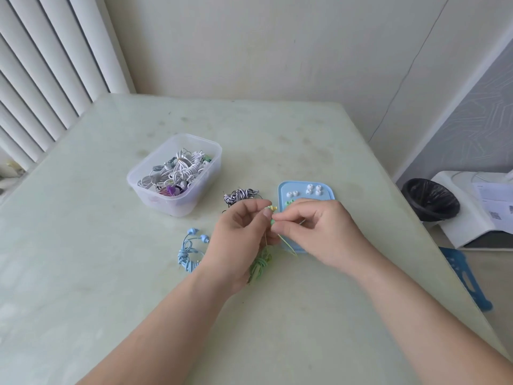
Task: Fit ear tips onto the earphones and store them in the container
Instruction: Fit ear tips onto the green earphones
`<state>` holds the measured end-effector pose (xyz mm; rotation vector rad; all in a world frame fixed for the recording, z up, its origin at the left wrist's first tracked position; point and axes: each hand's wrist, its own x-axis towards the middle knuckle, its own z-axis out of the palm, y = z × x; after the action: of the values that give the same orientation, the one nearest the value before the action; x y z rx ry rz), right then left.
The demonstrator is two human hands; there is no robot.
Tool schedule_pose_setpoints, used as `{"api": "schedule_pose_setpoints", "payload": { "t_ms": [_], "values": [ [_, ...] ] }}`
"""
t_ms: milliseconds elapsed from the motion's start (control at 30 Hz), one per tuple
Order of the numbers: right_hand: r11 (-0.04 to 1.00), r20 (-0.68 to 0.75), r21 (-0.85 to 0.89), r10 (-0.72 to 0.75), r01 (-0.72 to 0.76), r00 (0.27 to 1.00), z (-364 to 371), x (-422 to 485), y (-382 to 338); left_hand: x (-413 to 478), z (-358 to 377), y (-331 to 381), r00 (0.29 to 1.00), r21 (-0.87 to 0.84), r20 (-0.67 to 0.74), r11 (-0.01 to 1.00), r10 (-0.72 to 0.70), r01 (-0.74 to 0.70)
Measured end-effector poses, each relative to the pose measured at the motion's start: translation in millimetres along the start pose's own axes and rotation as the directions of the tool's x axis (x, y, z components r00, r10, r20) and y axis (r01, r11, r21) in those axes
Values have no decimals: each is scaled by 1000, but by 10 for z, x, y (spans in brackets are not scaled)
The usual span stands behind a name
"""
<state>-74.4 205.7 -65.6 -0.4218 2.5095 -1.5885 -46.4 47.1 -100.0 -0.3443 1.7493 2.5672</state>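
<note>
Your left hand (244, 237) pinches the green earphones (261, 266) near a bud, your right hand (319, 232) pinches that bud too, just beside the blue tray (330, 194), clear container (177, 207) back left.

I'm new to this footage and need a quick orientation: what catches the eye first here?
The left hand and right hand meet mid-table, pinching the green earphones. Behind them to the left stands a clear container full of coiled earphones. To the right lies a blue tray with white ear tips.
</note>
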Motion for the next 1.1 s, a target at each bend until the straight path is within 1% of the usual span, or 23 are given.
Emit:
{"api": "schedule_pose_setpoints", "payload": {
  "t_ms": [33,67,133,167,200,267,400,500,567,633,700,767,833,900,933,1033,1100],
  "values": [
    [1000,37,-11,2,-1,999,-44,42,-8,14,-13,-3,1000,-39,-13,999,-3,2],
    [1000,23,-22,16,-16,1000,-85,105,-2,24,-25,-5,1000,-65,-17,998,-4,3],
    [994,-120,-78,61,-70,991,-172,285,76,23,-38,-20,1000,-84,-1,996,-4,4],
    [985,-185,-144,71,-99,980,-204,379,132,17,-37,-27,1000,-88,10,996,-4,5],
    [968,-211,-219,74,-121,975,-228,456,188,6,-32,-34,1000,-97,16,995,-7,8],
    [936,-188,-317,92,-149,978,-237,559,286,-1,-37,-49,999,-128,21,991,-26,28],
    [901,-118,-414,86,-128,989,-225,643,373,9,-66,-61,999,-130,15,991,-39,40],
    [890,-108,-439,78,-118,991,-196,690,374,2,-71,-70,1000,-99,15,995,-17,18],
    [900,-141,-415,79,-131,987,-214,685,350,-15,-68,-69,1000,-92,16,996,-14,16],
    [936,-208,-320,85,-150,974,-256,616,282,-27,-69,-74,1000,-62,4,998,-1,1],
    [982,-242,-113,124,-154,962,-255,474,170,-27,-83,-81,999,1,-10,999,40,-40],
    [982,-210,124,165,-141,964,-187,305,72,-20,-89,-91,997,38,-10,997,75,-74],
    [927,-159,351,200,-134,967,-89,156,29,-20,-94,-92,996,58,-10,994,91,-90],
    [823,-101,548,243,-149,965,9,49,37,-30,-105,-90,995,67,-7,993,101,-101],
    [773,-77,614,261,-160,962,52,18,49,-32,-112,-88,994,65,-4,992,107,-107],
    [673,-33,719,282,-173,959,132,-53,99,-46,-119,-100,991,89,11,987,130,-131],
    [636,-9,752,271,-172,963,164,-68,113,-49,-120,-108,989,112,31,983,143,-145]
  ]
}}
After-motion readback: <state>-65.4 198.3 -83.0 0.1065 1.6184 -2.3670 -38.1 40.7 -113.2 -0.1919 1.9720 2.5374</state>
